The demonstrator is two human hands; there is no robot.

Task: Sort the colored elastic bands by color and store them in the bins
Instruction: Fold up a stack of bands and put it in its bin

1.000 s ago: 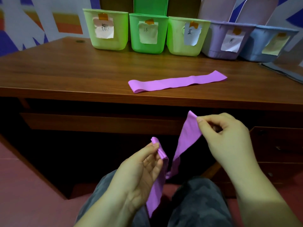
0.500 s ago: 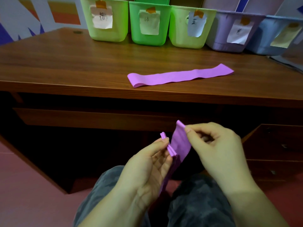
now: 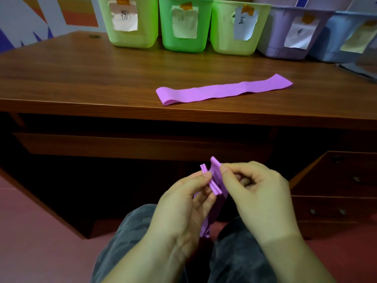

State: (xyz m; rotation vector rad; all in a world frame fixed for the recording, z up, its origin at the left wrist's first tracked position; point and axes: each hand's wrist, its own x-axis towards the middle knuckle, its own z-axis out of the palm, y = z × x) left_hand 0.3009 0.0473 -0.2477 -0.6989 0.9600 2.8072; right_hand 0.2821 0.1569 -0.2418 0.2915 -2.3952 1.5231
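Below desk edge, left hand (image 3: 183, 203) and right hand (image 3: 259, 193) pinch folded, pleated purple elastic band (image 3: 214, 180).

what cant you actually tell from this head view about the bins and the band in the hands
- Bin contents: the five bins are cut off by the top edge, so their insides are hidden.
- Far-right blue bin: its label is blurred and partly cut off, unreadable.
- Held purple band: bunched between left hand and right hand, so fold count and length are hidden by the fingers.
- Flat purple band on the desk: single or doubled, unclear.
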